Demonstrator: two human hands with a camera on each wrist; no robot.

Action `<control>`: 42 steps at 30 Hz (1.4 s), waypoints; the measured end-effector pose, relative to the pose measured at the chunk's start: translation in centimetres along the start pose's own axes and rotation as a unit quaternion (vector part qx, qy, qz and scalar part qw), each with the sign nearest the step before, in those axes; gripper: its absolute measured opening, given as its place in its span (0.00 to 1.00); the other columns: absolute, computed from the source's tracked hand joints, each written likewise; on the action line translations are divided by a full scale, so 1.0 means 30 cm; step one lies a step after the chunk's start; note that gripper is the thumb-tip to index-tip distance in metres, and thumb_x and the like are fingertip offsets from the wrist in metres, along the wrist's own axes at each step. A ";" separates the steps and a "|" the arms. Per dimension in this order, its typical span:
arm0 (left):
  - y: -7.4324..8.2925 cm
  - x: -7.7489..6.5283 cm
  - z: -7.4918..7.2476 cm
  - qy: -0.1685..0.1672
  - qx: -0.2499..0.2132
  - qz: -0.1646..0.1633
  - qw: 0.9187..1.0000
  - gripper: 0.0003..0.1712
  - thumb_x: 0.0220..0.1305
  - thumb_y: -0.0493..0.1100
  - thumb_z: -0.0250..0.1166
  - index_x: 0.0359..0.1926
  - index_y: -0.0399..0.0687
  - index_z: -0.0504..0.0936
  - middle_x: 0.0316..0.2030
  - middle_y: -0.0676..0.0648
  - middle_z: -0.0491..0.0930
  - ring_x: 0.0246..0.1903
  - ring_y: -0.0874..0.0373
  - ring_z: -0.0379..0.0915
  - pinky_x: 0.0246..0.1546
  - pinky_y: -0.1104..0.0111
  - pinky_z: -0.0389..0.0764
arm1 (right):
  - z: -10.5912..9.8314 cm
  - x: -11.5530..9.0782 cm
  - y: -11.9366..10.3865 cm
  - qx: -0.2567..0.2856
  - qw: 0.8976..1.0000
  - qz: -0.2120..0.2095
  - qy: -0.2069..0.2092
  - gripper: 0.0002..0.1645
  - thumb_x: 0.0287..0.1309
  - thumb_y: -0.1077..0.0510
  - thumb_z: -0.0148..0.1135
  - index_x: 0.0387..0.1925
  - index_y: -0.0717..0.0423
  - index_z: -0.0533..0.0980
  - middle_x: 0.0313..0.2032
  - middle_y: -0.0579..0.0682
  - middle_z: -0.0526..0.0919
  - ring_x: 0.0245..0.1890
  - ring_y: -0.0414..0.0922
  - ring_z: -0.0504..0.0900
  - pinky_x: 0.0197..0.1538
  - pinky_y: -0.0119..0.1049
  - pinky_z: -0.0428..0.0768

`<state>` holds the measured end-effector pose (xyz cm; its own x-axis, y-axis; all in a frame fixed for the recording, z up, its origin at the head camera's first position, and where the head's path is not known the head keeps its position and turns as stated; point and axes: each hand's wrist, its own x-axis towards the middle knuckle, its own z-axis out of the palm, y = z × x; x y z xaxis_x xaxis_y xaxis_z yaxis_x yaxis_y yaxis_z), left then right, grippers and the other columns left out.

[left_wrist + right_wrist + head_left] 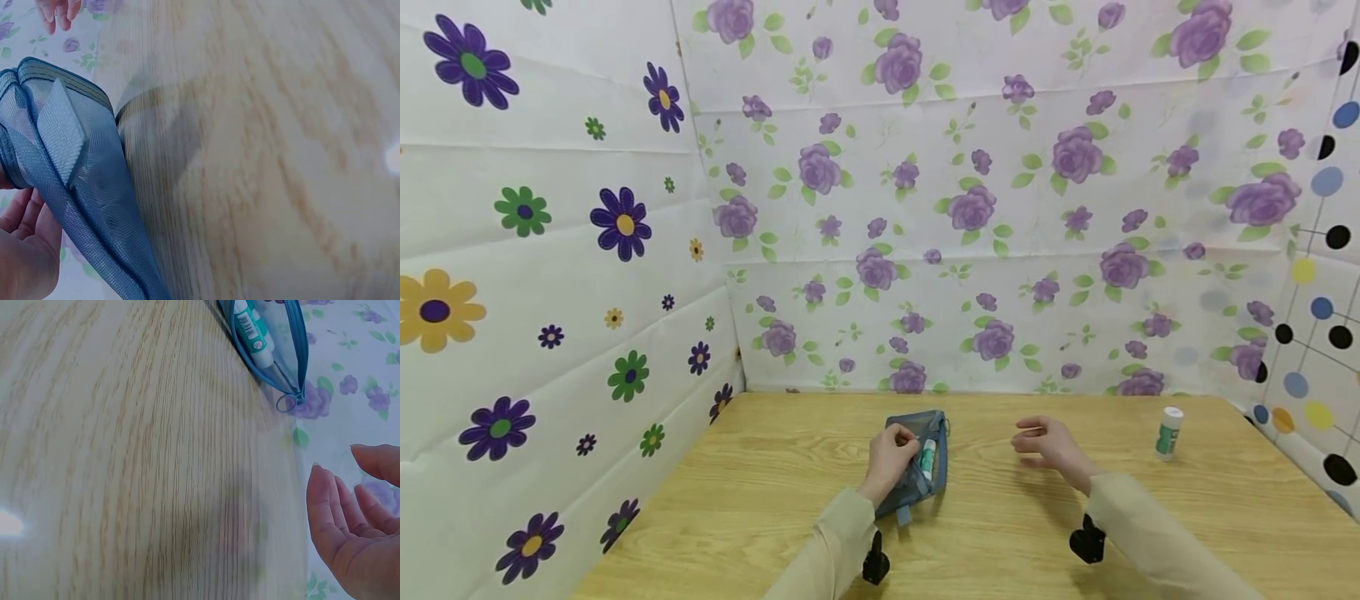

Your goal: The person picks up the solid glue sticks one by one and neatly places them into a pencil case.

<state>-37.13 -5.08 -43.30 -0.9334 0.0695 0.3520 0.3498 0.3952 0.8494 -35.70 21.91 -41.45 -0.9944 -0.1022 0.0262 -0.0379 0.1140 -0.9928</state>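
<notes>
A blue mesh zipper pouch (893, 500) lies at mid-table with its mouth spread apart. My left hand (890, 460) pinches the pouch's edge between thumb and fingers. Inside the pouch shows a white and green glue stick (928, 458); the right wrist view gives its barcode side, and whether a second tube lies behind it I cannot tell. My right hand (1052, 450) hovers over the table to the right of the pouch, fingers loosely bent and holding nothing. Another glue stick (1168, 433) stands upright farther right, apart from both hands.
The wood-grain table (1000, 542) runs back to a rose-printed cloth wall (925, 250). A daisy-printed cloth (565, 292) borders the left side, and a dotted cloth (1311, 350) the right. A fabric tab (62, 134) sticks out from the pouch's end.
</notes>
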 end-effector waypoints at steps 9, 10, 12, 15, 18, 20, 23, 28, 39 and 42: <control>-0.008 0.003 -0.001 0.001 -0.005 0.001 1.000 0.02 0.56 0.33 0.59 0.30 0.37 0.76 0.24 0.49 0.72 0.21 0.59 0.66 0.21 0.67 0.70 | -0.055 -0.012 0.019 -0.002 1.000 0.003 0.002 0.29 0.59 0.64 0.55 0.57 0.74 0.56 0.45 0.65 0.69 0.49 0.63 0.69 0.45 0.49 0.72; -0.008 0.003 -0.001 0.001 -0.006 0.002 1.000 0.02 0.56 0.33 0.59 0.30 0.37 0.76 0.24 0.49 0.72 0.21 0.59 0.66 0.22 0.67 0.70 | -0.063 -0.016 0.020 -0.003 1.000 0.004 0.006 0.30 0.59 0.63 0.56 0.57 0.74 0.56 0.46 0.65 0.69 0.49 0.63 0.69 0.45 0.49 0.72; -0.007 0.002 -0.002 0.002 -0.005 0.001 1.000 0.02 0.56 0.34 0.59 0.30 0.37 0.76 0.24 0.49 0.72 0.21 0.59 0.66 0.22 0.67 0.70 | -0.079 -0.023 0.023 -0.006 1.000 0.006 0.011 0.31 0.59 0.62 0.56 0.58 0.73 0.56 0.46 0.65 0.70 0.49 0.62 0.69 0.45 0.49 0.72; -0.003 0.001 -0.003 0.002 -0.001 -0.001 1.000 0.02 0.56 0.34 0.59 0.30 0.38 0.77 0.24 0.50 0.72 0.21 0.60 0.66 0.21 0.68 0.70 | -0.104 -0.035 0.024 -0.011 1.000 0.006 0.014 0.33 0.59 0.60 0.57 0.58 0.73 0.55 0.47 0.65 0.70 0.49 0.62 0.69 0.44 0.48 0.73; -0.003 0.003 -0.003 0.003 0.000 -0.003 1.000 0.02 0.55 0.34 0.59 0.30 0.38 0.76 0.24 0.50 0.72 0.22 0.60 0.67 0.21 0.69 0.70 | -0.129 -0.042 0.025 -0.012 1.000 0.006 0.016 0.33 0.59 0.60 0.57 0.59 0.73 0.55 0.48 0.66 0.69 0.49 0.61 0.70 0.44 0.47 0.73; -0.005 0.005 -0.003 0.004 -0.003 -0.002 1.000 0.02 0.55 0.34 0.59 0.30 0.38 0.76 0.24 0.50 0.72 0.22 0.59 0.67 0.22 0.68 0.71 | -0.145 -0.043 0.027 -0.013 1.000 0.005 0.016 0.33 0.59 0.60 0.56 0.59 0.73 0.54 0.48 0.66 0.69 0.49 0.60 0.70 0.44 0.47 0.73; -0.009 0.005 -0.004 0.005 -0.013 0.008 1.000 0.03 0.55 0.35 0.60 0.30 0.38 0.76 0.24 0.49 0.72 0.22 0.57 0.68 0.22 0.67 0.71 | -0.166 -0.043 0.030 -0.012 1.000 0.008 0.022 0.33 0.59 0.61 0.56 0.59 0.74 0.54 0.47 0.65 0.70 0.47 0.59 0.72 0.44 0.48 0.73; -0.017 0.000 -0.005 0.003 -0.023 0.041 0.999 0.04 0.56 0.37 0.59 0.29 0.39 0.76 0.23 0.49 0.71 0.20 0.57 0.67 0.19 0.67 0.70 | -0.200 -0.050 0.037 -0.012 0.999 0.012 0.027 0.34 0.59 0.60 0.57 0.59 0.74 0.54 0.47 0.65 0.70 0.46 0.58 0.73 0.43 0.48 0.74; 0.005 0.002 -0.002 -0.002 -0.003 -0.009 1.000 0.02 0.56 0.34 0.59 0.30 0.38 0.76 0.23 0.49 0.71 0.21 0.60 0.66 0.20 0.68 0.69 | -0.281 -0.076 0.065 -0.011 1.000 0.021 0.017 0.38 0.60 0.58 0.55 0.61 0.75 0.48 0.46 0.64 0.71 0.49 0.60 0.71 0.47 0.50 0.70; 0.002 0.003 -0.001 -0.001 0.000 -0.007 1.000 0.02 0.56 0.34 0.59 0.30 0.37 0.76 0.23 0.50 0.71 0.21 0.59 0.66 0.21 0.68 0.70 | -0.298 -0.084 0.069 -0.013 1.000 0.023 0.017 0.38 0.61 0.58 0.54 0.61 0.75 0.48 0.47 0.65 0.70 0.50 0.61 0.70 0.47 0.50 0.70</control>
<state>-37.18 -5.08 -43.22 -0.9386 0.0657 0.3387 0.3361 0.3958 0.8546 -34.16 31.24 -42.52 -0.9979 -0.0624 -0.0150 0.0059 0.1439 -0.9896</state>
